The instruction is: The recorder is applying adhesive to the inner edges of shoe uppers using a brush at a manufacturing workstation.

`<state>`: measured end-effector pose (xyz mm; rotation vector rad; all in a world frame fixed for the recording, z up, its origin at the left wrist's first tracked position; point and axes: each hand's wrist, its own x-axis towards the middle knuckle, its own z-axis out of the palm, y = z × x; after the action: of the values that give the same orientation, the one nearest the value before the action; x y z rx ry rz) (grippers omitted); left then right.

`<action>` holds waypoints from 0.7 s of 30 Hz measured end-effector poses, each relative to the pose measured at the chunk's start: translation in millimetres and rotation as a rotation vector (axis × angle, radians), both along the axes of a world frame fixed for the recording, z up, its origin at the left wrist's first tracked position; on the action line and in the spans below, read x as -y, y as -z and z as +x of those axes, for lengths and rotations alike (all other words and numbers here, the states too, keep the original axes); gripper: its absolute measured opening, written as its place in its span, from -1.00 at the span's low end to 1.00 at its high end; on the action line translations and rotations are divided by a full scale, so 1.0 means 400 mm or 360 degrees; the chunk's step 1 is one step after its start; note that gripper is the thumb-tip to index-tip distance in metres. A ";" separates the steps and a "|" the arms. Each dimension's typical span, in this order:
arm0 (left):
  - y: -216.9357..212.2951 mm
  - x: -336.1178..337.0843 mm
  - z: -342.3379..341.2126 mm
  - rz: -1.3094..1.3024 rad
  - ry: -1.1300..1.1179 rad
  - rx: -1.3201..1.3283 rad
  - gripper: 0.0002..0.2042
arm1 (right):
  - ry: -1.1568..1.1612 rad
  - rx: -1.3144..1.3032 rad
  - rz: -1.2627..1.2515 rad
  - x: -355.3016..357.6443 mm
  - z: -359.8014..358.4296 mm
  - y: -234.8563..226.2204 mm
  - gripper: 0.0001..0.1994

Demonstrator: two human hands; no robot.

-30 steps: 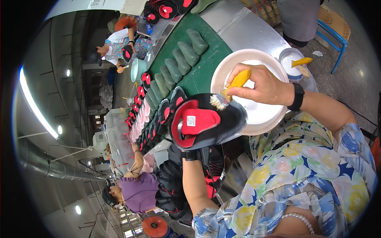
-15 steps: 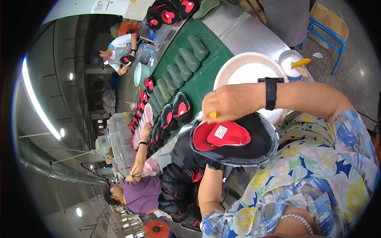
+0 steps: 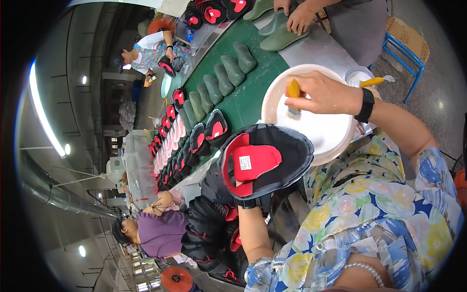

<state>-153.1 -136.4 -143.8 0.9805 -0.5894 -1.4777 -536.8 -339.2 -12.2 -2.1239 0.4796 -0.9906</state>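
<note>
A black shoe upper (image 3: 287, 151) with a red lining and a white label is held up by my left hand, which is hidden beneath it; only my left wrist and forearm (image 3: 254, 228) show. In my right hand (image 3: 323, 92), the fingers are closed round a brush with a yellow handle (image 3: 294, 88). Its bristles point down into the white liquid (image 3: 311, 129) of a pale round basin (image 3: 268, 95). The upper's dark rim overlaps the near left edge of that basin.
Green shoe lasts (image 3: 233, 75) and red-lined uppers (image 3: 217, 127) line the green conveyor (image 3: 262, 90). Beyond the basin, another person's hands (image 3: 301, 17) touch green lasts. A small pot (image 3: 357, 75) with another yellow handle stands right. Dark uppers (image 3: 209, 238) pile up left of my arm.
My right hand has moved from above the upper to over the basin with the brush. The upper has tipped and shifted left. A co-worker's hands with green lasts have appeared at the top.
</note>
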 end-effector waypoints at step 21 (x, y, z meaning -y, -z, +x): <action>0.033 -0.043 -0.078 -0.0033 -0.0142 -0.0122 -0.61 | -0.0451 -0.0001 -0.0270 -0.020 0.071 -0.003 -0.78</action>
<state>-184.2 -119.3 -156.9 0.9189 -0.4987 -1.4209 -508.6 -331.2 -10.9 -2.2646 0.0913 -0.8927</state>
